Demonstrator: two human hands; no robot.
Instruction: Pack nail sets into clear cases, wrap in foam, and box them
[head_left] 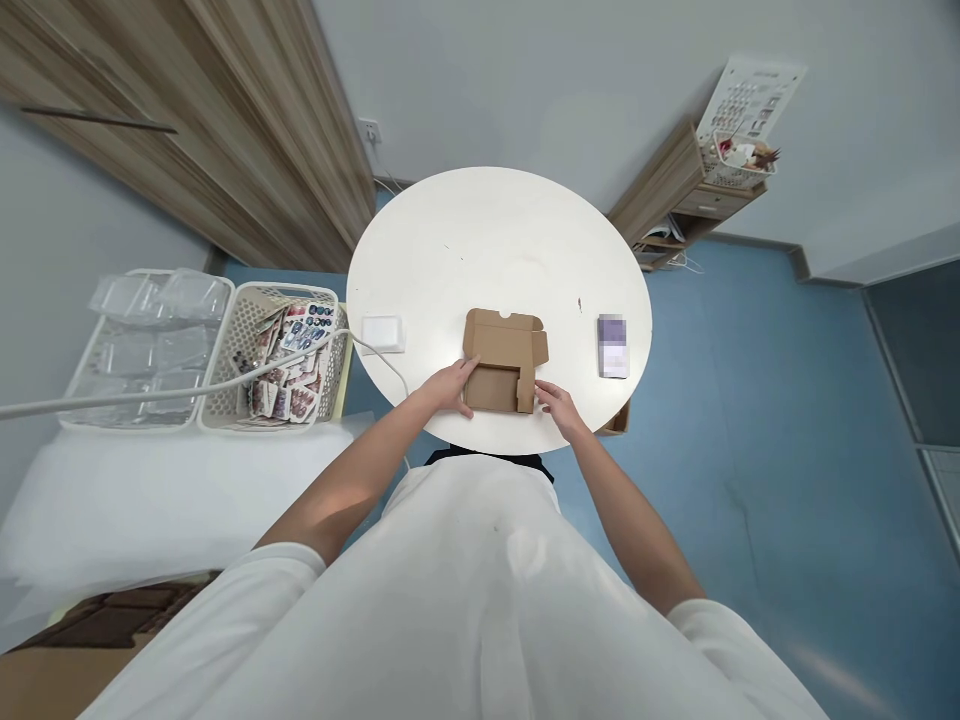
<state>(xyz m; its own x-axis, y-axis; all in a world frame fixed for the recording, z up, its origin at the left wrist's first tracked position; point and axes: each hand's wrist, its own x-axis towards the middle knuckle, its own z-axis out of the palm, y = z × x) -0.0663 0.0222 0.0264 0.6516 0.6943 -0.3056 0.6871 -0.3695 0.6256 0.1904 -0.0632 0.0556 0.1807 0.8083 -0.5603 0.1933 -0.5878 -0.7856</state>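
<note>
A brown cardboard box (506, 345) lies on the white round table (487, 230), near the edge closest to me. Its lid is folded back away from me, and the side flaps stick out. The tray part looks empty, with a small folded flap standing at its right end. My left hand (450, 388) holds the box's left side, with the thumb near the front corner and the fingers further back. On the other side, my right hand (559, 407) has its bent fingers against the box's right wall, by the folded flap.
On the table, a white box-like item (382, 334) lies left and a phone-like purple and white item (613, 346) right. A white cable (292, 360) crosses from the left. Beside the table stand a basket of printed packs (281, 365) and a basket of clear plastic trays (150, 350).
</note>
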